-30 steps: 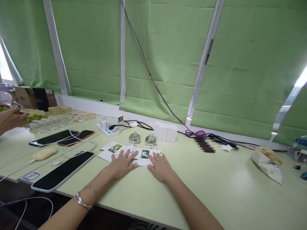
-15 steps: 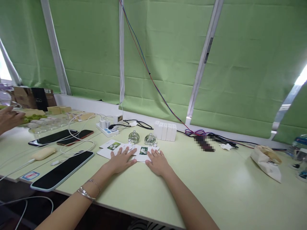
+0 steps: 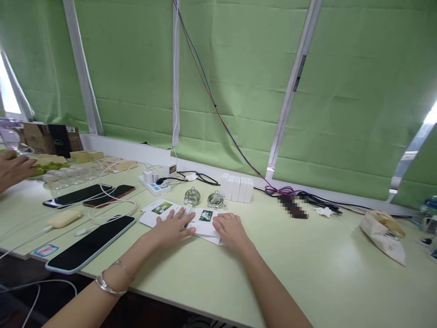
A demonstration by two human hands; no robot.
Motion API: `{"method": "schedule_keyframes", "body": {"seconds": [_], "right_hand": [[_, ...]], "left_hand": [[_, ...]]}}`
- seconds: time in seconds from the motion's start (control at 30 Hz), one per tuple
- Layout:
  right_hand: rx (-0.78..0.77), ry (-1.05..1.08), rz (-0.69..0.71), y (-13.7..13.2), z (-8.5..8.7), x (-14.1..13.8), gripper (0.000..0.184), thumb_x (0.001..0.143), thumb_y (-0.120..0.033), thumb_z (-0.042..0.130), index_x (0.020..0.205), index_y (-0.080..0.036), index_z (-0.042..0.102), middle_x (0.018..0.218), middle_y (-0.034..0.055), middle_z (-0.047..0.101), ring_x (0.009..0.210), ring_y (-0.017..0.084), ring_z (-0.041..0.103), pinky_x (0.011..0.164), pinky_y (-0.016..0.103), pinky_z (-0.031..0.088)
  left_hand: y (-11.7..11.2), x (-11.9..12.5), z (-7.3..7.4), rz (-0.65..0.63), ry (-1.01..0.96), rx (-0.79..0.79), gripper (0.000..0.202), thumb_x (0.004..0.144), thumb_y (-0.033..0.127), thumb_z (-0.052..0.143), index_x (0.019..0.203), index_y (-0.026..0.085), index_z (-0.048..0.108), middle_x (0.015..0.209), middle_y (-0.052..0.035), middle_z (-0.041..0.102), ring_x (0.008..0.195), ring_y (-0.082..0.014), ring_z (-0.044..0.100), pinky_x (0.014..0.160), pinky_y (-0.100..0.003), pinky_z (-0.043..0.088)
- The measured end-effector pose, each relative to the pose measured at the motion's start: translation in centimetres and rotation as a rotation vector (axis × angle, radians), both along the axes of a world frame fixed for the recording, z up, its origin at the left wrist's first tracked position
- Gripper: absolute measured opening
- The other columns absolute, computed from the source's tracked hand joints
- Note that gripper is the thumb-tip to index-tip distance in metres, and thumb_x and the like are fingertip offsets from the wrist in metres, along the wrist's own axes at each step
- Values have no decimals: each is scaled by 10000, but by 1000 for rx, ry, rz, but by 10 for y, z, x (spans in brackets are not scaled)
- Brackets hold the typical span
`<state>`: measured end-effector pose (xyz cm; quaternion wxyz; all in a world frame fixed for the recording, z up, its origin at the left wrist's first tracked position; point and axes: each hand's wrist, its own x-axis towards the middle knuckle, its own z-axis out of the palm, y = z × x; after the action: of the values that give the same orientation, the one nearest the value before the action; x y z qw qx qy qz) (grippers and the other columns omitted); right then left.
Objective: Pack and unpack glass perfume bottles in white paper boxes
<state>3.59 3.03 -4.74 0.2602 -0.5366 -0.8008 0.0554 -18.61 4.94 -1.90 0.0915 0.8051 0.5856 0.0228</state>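
Note:
White printed cards or folded sheets with flower photos lie in front of me, overlapping. My left hand (image 3: 173, 227) rests flat with fingers spread across the left printed card (image 3: 150, 219) and the inner edge of the right printed card (image 3: 196, 224). At that right card's outer edge, my right hand (image 3: 234, 231) has its fingers curled together on the paper; its thumb is partly hidden. Beneath, a white sheet corner (image 3: 214, 239) sticks out toward me. Two round clear glass bottles (image 3: 193, 196) stand just behind the cards.
Small white boxes (image 3: 236, 189) stand behind the bottles. Left are a phone (image 3: 92, 241), two more phones, cables and a power strip (image 3: 153, 185). Another person's hand (image 3: 15, 167) is at far left by an egg tray. A cloth pouch (image 3: 382, 232) lies right.
My right hand has shifted slightly right, its fingers going from flat to curled at the card's edge. A lower sheet corner now shows. My left hand stays nearly in place.

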Motion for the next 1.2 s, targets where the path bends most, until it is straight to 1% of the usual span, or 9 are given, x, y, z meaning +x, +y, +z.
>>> {"method": "schedule_keyframes", "body": {"seconds": [0.13,0.3,0.43,0.57,0.7,0.83,0.97,1.07,1.2], "right_hand": [[88,125,-84,20,13,13,352,947,-312,280,1152,-222,552,1228,51,538,1179,188,417,1001,359,282],[-3,224,-189,61,9,33,308,875,-182,395,1152,-177,531,1127,84,571,1029,190,542,889,329,415],[-121,254,-232,80,-4,38,335,816,-153,537,1151,-164,530,1082,90,596,893,178,601,822,332,465],[-194,285,-217,91,-7,33,253,856,-233,568,1094,-152,552,1016,51,615,850,154,605,794,348,487],[-240,314,-247,100,-6,22,179,882,-283,544,976,-137,588,952,38,614,832,147,599,755,336,502],[-249,361,-329,103,-10,9,199,885,-292,537,996,-131,574,949,38,607,823,148,598,737,331,504],[-218,397,-410,101,-15,-1,203,875,-277,543,1015,-132,565,1018,54,593,921,176,576,808,368,471],[-196,414,-432,99,-17,-4,280,854,-216,536,1119,-126,522,1129,94,566,1027,199,541,864,354,430],[-192,419,-377,98,-18,-3,527,810,-166,531,1314,-153,377,1209,98,555,1105,197,518,897,287,394]], "left_hand": [[10,-2,23,-1,1,124,592,848,580,275,1371,309,330,1479,-108,239,1335,-390,201,988,-636,201],[54,-5,44,84,-106,294,512,888,377,242,1304,142,427,1309,-146,502,1174,-290,482,935,-419,398],[86,-5,27,118,-131,267,452,834,237,326,1230,118,509,1195,-163,589,1076,-292,560,881,-389,435],[96,-5,3,99,-138,255,400,810,218,368,1137,146,587,1153,-126,623,1043,-268,578,881,-346,437],[94,-4,-3,96,-142,271,377,816,213,351,1083,156,610,1122,-111,636,1020,-259,586,841,-326,456],[84,6,10,88,-150,315,399,856,247,287,1056,157,620,1182,-118,595,1027,-269,581,843,-351,455],[61,32,16,-70,-155,338,458,899,359,237,1163,171,561,1304,-97,511,1165,-246,496,949,-354,400],[40,53,4,-146,-47,262,596,866,531,294,1294,150,455,1421,-145,357,1320,-316,285,1057,-495,236],[22,63,-17,-64,65,163,691,819,662,262,1355,241,377,1461,-138,270,1351,-410,94,966,-720,8]]}}
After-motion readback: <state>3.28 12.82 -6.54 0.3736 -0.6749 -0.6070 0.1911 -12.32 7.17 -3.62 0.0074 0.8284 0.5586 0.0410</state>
